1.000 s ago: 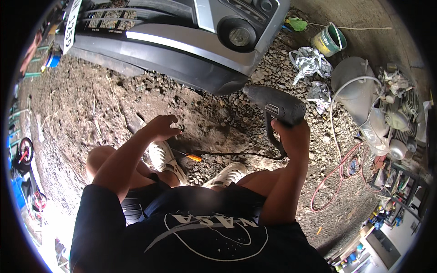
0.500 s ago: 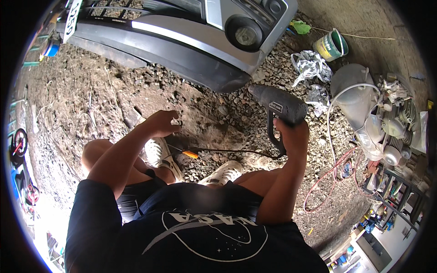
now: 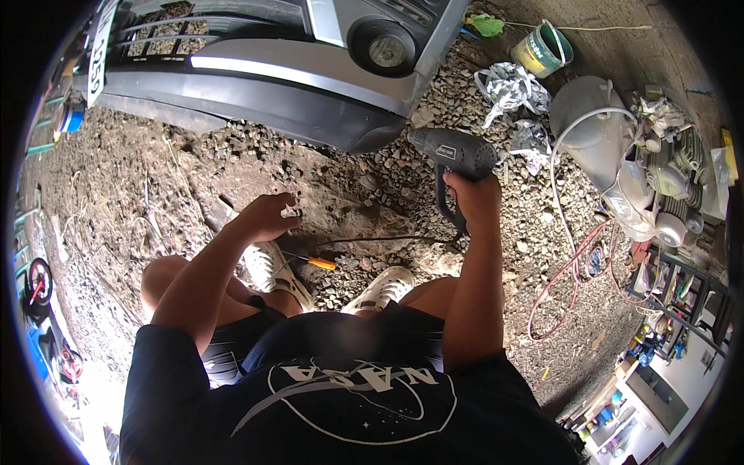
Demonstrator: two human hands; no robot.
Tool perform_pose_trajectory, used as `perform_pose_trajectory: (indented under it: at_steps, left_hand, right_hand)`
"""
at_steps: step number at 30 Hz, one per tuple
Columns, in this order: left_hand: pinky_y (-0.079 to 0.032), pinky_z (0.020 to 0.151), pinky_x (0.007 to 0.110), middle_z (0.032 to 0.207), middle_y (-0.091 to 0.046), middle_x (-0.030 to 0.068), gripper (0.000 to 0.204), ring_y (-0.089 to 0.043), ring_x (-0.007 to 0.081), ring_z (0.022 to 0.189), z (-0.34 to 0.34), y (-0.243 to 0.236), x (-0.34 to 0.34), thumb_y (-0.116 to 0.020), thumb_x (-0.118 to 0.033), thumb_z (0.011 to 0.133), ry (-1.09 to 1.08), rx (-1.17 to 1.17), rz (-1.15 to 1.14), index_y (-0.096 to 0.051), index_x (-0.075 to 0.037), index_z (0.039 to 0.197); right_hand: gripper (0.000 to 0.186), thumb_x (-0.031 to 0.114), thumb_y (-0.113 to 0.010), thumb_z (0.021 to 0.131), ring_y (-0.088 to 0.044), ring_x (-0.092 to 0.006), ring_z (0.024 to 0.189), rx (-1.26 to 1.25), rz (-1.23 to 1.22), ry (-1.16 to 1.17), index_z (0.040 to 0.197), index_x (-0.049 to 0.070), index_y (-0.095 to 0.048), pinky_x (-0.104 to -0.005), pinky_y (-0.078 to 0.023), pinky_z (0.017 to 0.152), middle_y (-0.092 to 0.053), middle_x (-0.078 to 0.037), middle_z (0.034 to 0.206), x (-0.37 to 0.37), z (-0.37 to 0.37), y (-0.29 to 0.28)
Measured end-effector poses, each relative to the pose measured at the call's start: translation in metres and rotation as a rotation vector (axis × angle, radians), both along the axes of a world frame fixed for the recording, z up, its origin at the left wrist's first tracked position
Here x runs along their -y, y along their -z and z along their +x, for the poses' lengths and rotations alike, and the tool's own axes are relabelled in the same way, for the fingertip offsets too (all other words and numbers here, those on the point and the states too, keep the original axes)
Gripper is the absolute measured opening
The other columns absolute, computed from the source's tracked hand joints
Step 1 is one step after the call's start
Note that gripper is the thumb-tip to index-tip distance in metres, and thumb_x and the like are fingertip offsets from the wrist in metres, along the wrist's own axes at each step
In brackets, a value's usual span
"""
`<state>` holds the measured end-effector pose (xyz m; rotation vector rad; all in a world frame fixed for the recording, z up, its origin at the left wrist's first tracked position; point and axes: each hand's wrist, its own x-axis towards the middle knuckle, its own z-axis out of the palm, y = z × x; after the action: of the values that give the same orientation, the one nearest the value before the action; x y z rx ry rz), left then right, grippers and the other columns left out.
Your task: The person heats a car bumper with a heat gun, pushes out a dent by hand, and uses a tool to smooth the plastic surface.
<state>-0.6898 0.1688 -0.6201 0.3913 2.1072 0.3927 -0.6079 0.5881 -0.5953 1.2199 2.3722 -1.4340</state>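
Note:
My right hand (image 3: 477, 198) is wrapped round the handle of a black heat gun (image 3: 465, 155). The gun is held over the gravel, its nozzle pointing left, close by the right-hand corner of a dark car bumper (image 3: 310, 116). From the handle's base a dark cord (image 3: 380, 239) runs left along the ground. My left hand (image 3: 270, 217) hovers above the dirt with bent fingers, thumb and fingertips apart. A small pale spot shows in that gap, too small to name. Below this hand, between my shoes, lies a screwdriver with an orange handle (image 3: 321, 263).
Crumpled silvery sheeting (image 3: 511, 89) lies right of the bumper, near a green bucket (image 3: 544, 50). Farther right stand a grey container (image 3: 589, 116) and several metal engine parts (image 3: 674, 178). A red cord (image 3: 554, 298) loops over the gravel beside a dark rack (image 3: 690, 291).
The heat gun in my right hand has shifted left and slightly up in the picture. The view has turned a little, so bumper and bucket sit farther left. My left hand keeps its pose.

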Motion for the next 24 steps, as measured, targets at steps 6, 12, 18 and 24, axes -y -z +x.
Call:
perform_pose_trajectory:
  at_steps: [6, 12, 18, 24]
  left_hand:
    - [-0.057, 0.097, 0.043, 0.121, -0.075, 0.0224, 0.062, -0.073, 0.0361, 0.111, 0.002, 0.005, 0.001, -0.081, -0.045, 0.090, 0.009, -0.021, 0.014, -0.066, -0.006, 0.137]
    - [-0.057, 0.096, 0.043, 0.119, -0.076, 0.0221, 0.061, -0.074, 0.0339, 0.109, 0.003, 0.008, 0.002, -0.080, -0.043, 0.090, 0.007, -0.025, 0.022, -0.067, -0.005, 0.136]
    - [-0.057, 0.097, 0.045, 0.119, -0.075, 0.0234, 0.060, -0.073, 0.0371, 0.110, 0.001, -0.003, -0.006, -0.077, -0.044, 0.091, -0.029, 0.053, -0.026, -0.066, -0.007, 0.138]
    - [-0.058, 0.094, 0.043, 0.116, -0.077, 0.0226, 0.060, -0.075, 0.0351, 0.106, 0.004, 0.003, 0.000, -0.079, -0.042, 0.091, -0.021, 0.019, -0.006, -0.067, -0.005, 0.136]
  right_hand:
    - [0.042, 0.029, -0.088, 0.073, -0.078, -0.0316, 0.083, 0.035, 0.043, 0.007, 0.103, 0.000, -0.079, -0.0433, -0.059, 0.080, -0.079, -0.016, 0.089, -0.002, 0.000, 0.016]
    - [0.027, 0.016, -0.085, 0.080, -0.075, -0.0166, 0.068, -0.088, 0.093, -0.001, 0.100, 0.000, -0.080, -0.0324, -0.057, 0.066, -0.080, -0.009, 0.083, 0.001, 0.000, 0.020]
    - [0.027, 0.019, -0.086, 0.079, -0.075, -0.0180, 0.068, -0.021, 0.197, -0.022, 0.097, 0.000, -0.081, -0.0337, -0.057, 0.065, -0.079, -0.009, 0.080, -0.001, -0.001, 0.023]
    - [0.054, 0.032, -0.088, 0.073, -0.077, -0.0392, 0.103, 0.059, 0.079, -0.048, 0.115, 0.000, -0.077, -0.0456, -0.059, 0.094, -0.079, -0.021, 0.111, 0.005, -0.007, 0.003]
